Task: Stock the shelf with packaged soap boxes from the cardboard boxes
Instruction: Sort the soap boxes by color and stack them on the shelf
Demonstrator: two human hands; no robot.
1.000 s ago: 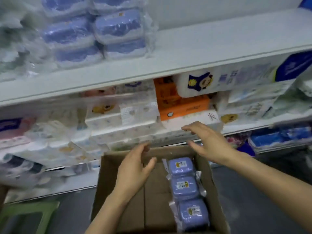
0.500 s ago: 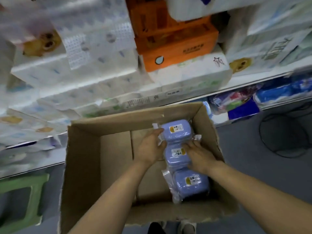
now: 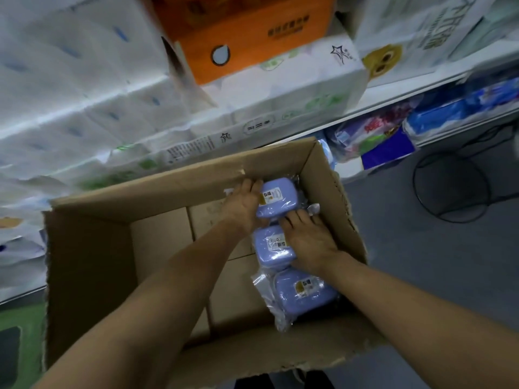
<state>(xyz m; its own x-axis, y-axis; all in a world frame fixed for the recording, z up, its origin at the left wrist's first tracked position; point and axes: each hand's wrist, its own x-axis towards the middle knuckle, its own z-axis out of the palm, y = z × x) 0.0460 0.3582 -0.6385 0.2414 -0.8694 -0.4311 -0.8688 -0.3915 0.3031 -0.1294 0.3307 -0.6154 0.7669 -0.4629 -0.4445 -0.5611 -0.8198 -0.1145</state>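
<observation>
Blur smears the white tissue packs (image 3: 92,88) stacked on the shelf (image 3: 407,92) above, so their print is unreadable apart from a star mark and a few green patches; an orange carton (image 3: 247,32) among them is cut off at the top edge. Both forearms leave the picture at the bottom. Below the shelf, coloured packets (image 3: 379,133) sit in shadow and are hard to identify.

An open cardboard box (image 3: 90,276), brown and matte with ragged torn rims, holds three lilac soap boxes in a row along its right wall. Each is a rounded, smooth plastic case in crinkled clear film with a small label on its lid. The far soap box (image 3: 276,199) is tilted, its left end lifted against the left hand (image 3: 243,202), whose fingers curl round that end; the fingertips are hidden behind the case. The middle soap box (image 3: 273,247) lies flat, partly covered by the right hand (image 3: 309,242), which lies palm down with fingers slightly spread, tips touching the far case's near edge. Whether its thumb grips anything cannot be seen. The near soap box (image 3: 304,293) lies untouched, loose film bunched at its left
</observation>
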